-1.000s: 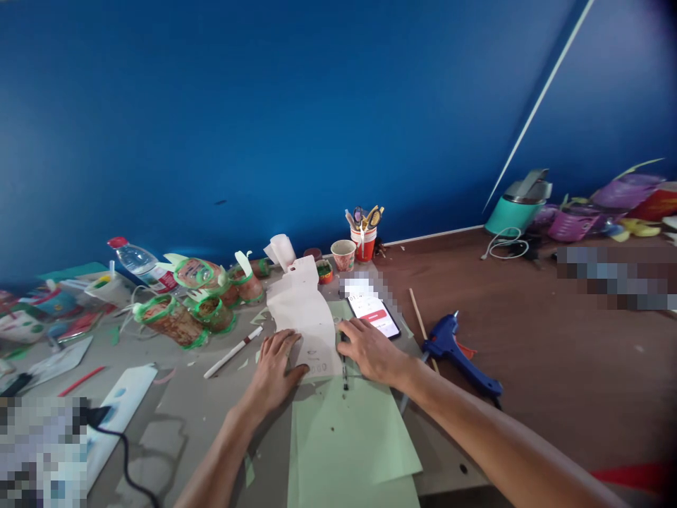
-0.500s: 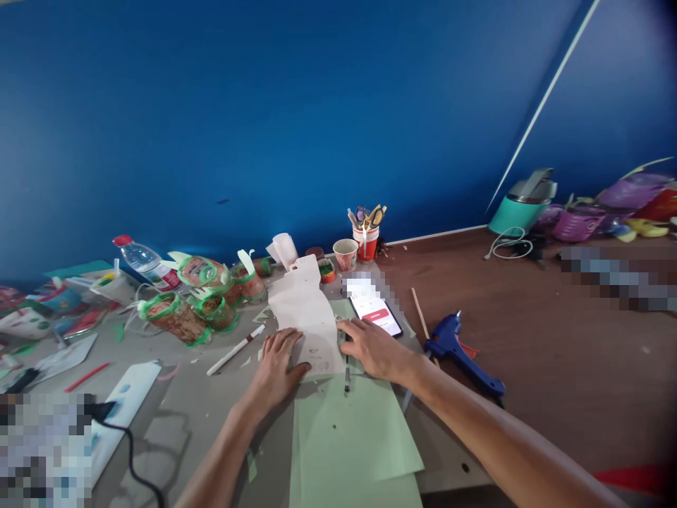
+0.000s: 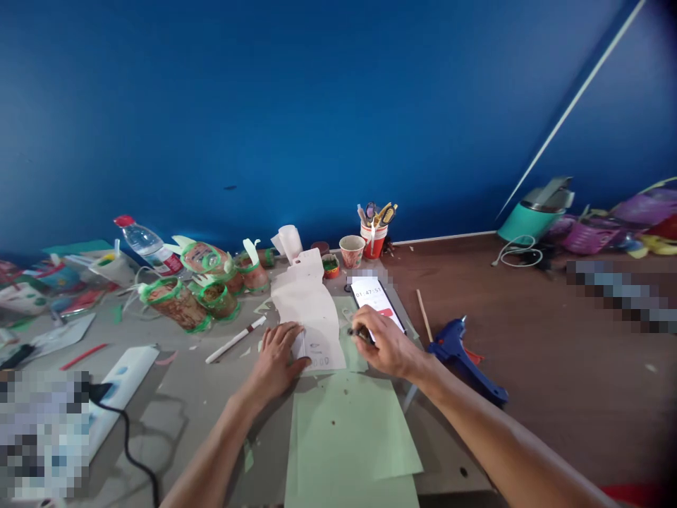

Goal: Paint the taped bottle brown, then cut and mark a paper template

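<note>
My left hand (image 3: 279,355) lies flat with fingers spread on the left edge of a curling white paper sheet (image 3: 312,314), which has small pencil-like drawings near its lower edge. My right hand (image 3: 388,344) is closed around a dark pen (image 3: 360,332), just right of that sheet and over a strip of green paper. Most of the pen is hidden by my fingers. Below both hands lie larger light green sheets (image 3: 354,430). A lit phone (image 3: 370,293) showing a timer rests right behind my right hand, partly covered by it.
To the right are a blue glue gun (image 3: 460,356) and a wooden stick (image 3: 424,315). A cup of scissors (image 3: 373,240) and a paper cup (image 3: 352,251) stand at the back. Left are a white marker (image 3: 235,340), green-rimmed pots (image 3: 177,305) and a bottle (image 3: 148,250).
My right hand has picked up the pen that lay on the green paper and lifted slightly to the right. My left hand stays on the white sheet. The view has shifted a little.
</note>
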